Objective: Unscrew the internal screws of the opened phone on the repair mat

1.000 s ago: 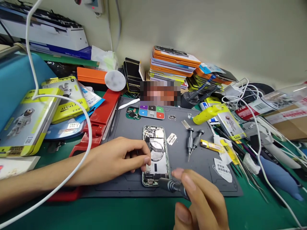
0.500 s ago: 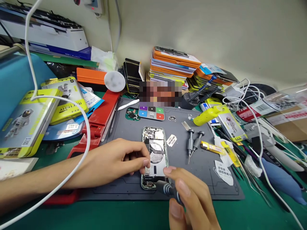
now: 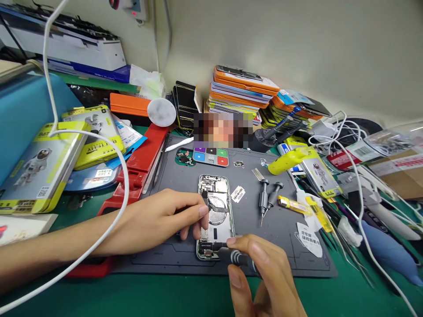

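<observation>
An opened phone point(image 3: 224, 229) lies on the grey work mat point(image 3: 158, 259), its inner parts and a round coil showing. My left hand point(image 3: 178, 215) is at the phone's left edge, fingers curled and thumb against the forefinger; whatever is between the fingertips is hidden. In my right hand point(image 3: 267, 268) is a dark grey screwdriver point(image 3: 243, 259), gripped between thumb and fingers. It is held nearly level, pointing left over the phone's lower end. A razor blade point(image 3: 238, 194) lies just right of the phone.
Two more screwdrivers point(image 3: 263, 198) lie right of the phone, near a yellow bottle point(image 3: 284, 163). A colourful magnetic pad point(image 3: 210, 157) is behind the phone. A white cable point(image 3: 124, 176) loops over my left forearm. Battery boxes point(image 3: 39, 167) crowd the left side.
My right fingers have closed in around the screwdriver, which has turned more level. My left fingertips have shifted slightly upward along the phone's edge. The whole view has moved a little.
</observation>
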Motion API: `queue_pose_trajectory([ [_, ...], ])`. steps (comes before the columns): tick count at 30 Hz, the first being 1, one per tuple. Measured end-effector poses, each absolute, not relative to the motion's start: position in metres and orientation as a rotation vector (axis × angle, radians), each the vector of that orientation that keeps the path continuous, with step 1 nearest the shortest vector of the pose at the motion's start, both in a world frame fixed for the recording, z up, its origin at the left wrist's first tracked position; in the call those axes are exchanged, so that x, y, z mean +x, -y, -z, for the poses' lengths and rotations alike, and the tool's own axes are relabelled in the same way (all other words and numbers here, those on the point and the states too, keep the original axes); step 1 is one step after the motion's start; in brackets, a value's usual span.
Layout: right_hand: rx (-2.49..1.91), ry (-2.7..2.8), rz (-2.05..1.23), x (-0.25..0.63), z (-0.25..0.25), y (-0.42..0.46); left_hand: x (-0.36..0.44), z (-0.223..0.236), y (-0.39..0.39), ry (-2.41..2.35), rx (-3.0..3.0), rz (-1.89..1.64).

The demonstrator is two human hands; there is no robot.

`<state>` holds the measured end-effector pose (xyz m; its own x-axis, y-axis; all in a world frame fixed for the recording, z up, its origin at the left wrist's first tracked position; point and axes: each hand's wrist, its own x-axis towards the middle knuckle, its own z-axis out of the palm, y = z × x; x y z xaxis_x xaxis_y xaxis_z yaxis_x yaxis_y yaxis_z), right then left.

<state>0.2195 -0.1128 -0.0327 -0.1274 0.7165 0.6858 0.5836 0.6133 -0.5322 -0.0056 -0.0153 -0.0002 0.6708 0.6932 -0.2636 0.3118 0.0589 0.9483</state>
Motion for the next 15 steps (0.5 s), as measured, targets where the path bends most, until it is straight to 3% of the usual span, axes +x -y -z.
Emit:
queue_pose_trajectory([
  [15, -1.045, 1.847, -0.044, 0.218, 0.038, 0.101, -0.005, 0.001, 0.015, -0.828, 1.498, -0.378],
])
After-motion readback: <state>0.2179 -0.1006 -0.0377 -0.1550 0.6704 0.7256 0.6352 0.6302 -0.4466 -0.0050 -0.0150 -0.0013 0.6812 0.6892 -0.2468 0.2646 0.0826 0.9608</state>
